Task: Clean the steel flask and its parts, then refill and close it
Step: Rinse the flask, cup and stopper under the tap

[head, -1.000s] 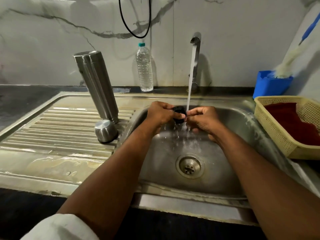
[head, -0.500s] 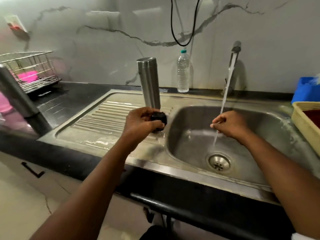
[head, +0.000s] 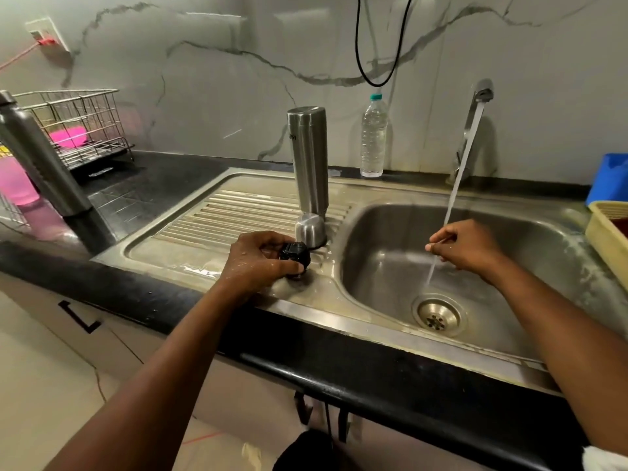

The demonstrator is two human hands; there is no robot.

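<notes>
The steel flask body [head: 308, 158] stands upside down on the ribbed drainboard [head: 217, 215]. Its steel cup lid [head: 310, 228] sits mouth down just in front of it. My left hand [head: 258, 263] grips the black inner stopper [head: 295, 259] low over the drainboard's front right corner, close to the cup lid. My right hand [head: 465, 248] hovers over the sink basin [head: 509, 239] with its fingers loosely curled and holding nothing, and the running water stream [head: 457, 185] falls past its fingertips.
The tap [head: 475, 124] runs at the back. A clear plastic bottle [head: 373, 134] stands by the wall. A wire rack [head: 76, 125] and another steel bottle [head: 37, 158] are on the left counter. A yellow basket [head: 608, 239] and a blue tub [head: 610, 181] sit at the right.
My left hand carried the black stopper out of the stream, left and down onto the drainboard near the cup lid. My right hand let go of it and stayed over the basin.
</notes>
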